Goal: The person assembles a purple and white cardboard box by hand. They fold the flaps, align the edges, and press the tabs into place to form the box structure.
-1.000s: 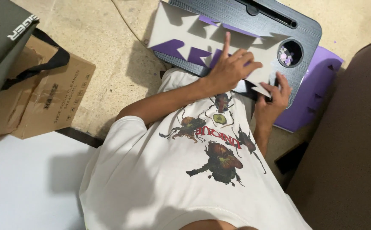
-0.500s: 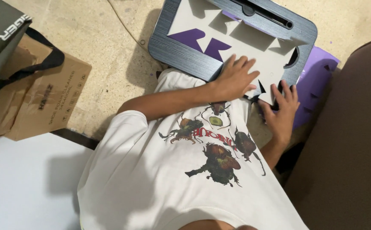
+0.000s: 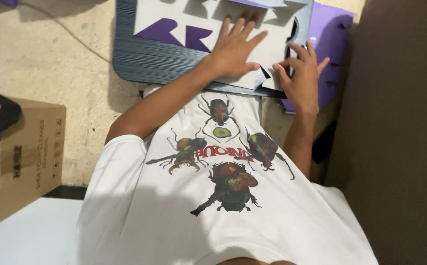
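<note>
Where the frame crops the lap tray [image 3: 140,64], hands [image 3: 235,49] hide its sheet [image 3: 174,14].

We see a flat grey lap tray with a brushed dark rim [image 3: 140,59] lying on our lap, its far edge cut off at the top. On it lies a white cardboard sheet with pointy cut-out holes [image 3: 184,17], and purple shows through the holes. A purple foam sheet with small notches [image 3: 333,34] sticks out from under the tray's right side.
</note>
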